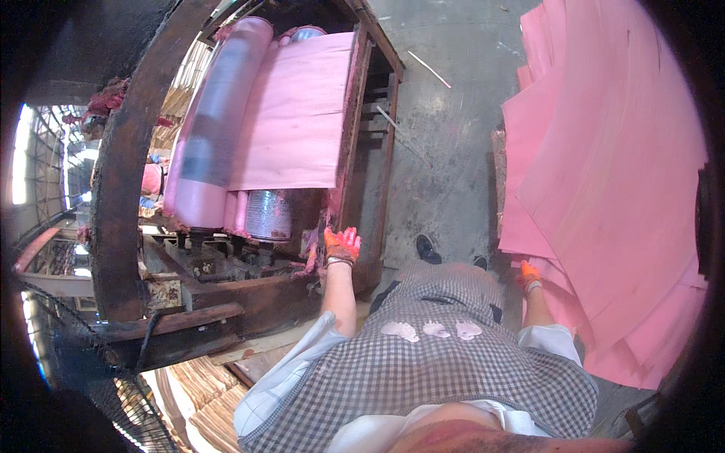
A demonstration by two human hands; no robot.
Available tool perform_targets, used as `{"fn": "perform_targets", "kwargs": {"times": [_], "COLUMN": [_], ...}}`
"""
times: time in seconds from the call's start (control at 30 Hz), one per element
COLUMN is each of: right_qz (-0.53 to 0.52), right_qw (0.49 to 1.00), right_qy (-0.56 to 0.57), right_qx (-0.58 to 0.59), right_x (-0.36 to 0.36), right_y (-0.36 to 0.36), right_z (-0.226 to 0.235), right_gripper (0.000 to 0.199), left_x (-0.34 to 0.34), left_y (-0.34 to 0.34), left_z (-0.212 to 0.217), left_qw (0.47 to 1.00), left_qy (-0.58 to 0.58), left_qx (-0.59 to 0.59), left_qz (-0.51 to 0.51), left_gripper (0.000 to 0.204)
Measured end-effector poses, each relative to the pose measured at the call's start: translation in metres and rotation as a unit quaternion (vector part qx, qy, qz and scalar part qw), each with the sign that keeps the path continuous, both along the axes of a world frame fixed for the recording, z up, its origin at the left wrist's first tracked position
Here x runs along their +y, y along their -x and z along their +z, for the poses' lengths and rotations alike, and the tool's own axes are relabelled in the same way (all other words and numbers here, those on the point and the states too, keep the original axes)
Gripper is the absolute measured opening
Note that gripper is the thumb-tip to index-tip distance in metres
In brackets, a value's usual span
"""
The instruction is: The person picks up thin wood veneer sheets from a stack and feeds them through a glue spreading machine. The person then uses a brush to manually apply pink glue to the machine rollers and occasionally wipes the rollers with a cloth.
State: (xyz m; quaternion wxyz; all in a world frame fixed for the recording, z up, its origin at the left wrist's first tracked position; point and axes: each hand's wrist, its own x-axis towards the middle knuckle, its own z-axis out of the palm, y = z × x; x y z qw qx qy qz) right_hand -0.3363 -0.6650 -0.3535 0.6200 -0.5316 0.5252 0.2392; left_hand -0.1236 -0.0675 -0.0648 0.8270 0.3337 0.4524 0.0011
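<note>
My left hand (343, 245), in an orange-red glove, reaches up beside the near corner of the roller machine's rusty frame. Its fingers are spread, with nothing visible in them. Just beyond it, a pink-coated sheet (298, 113), thin like wood veneer, lies flat against a long pink roller (215, 121). My right hand (530, 275), also in an orange glove, is at the near left edge of a pile of large pink sheets (604, 166). It seems to touch that edge, but its fingers are too small to read.
A ridged lower roller (268, 214) sits under the sheet's near end. The dark metal frame (121, 189) curves along the left. Bare wood veneer sheets (200, 396) are stacked at the lower left. Thin pale strips (429, 69) lie on the grey floor (445, 151) between machine and pile.
</note>
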Motion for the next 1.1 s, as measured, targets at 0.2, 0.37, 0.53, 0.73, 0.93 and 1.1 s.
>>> {"fn": "perform_targets", "kwargs": {"times": [0.2,0.37,0.53,0.73,0.93,1.1], "right_qz": [0.541,0.391,0.285,0.366,0.448,0.525], "right_qw": [0.776,0.873,0.942,0.904,0.856,0.82], "right_qy": [0.304,0.264,0.177,0.218,0.24,0.214], "right_qx": [-0.114,-0.121,0.007,-0.044,-0.094,-0.082], "right_x": [0.04,0.072,0.131,0.205,0.281,0.318], "right_y": [-0.074,-0.121,-0.174,-0.218,-0.275,-0.305], "right_z": [0.024,0.082,0.154,0.164,0.223,0.249], "right_gripper": [0.036,0.026,0.054,0.051,0.059,0.084], "left_x": [0.056,0.11,0.153,0.178,0.198,0.183], "left_y": [-0.033,-0.057,-0.078,-0.121,-0.172,-0.178], "left_z": [-0.001,-0.022,-0.018,0.004,0.013,-0.001], "left_qw": [0.998,0.999,0.996,0.996,0.989,0.988], "left_qy": [-0.047,-0.026,-0.018,-0.053,-0.094,0.024], "left_qx": [-0.028,-0.012,-0.055,-0.049,-0.098,-0.154], "left_qz": [-0.019,0.014,0.064,0.044,0.051,0.0], "left_gripper": [0.077,0.089,0.104,0.112,0.098,0.07]}}
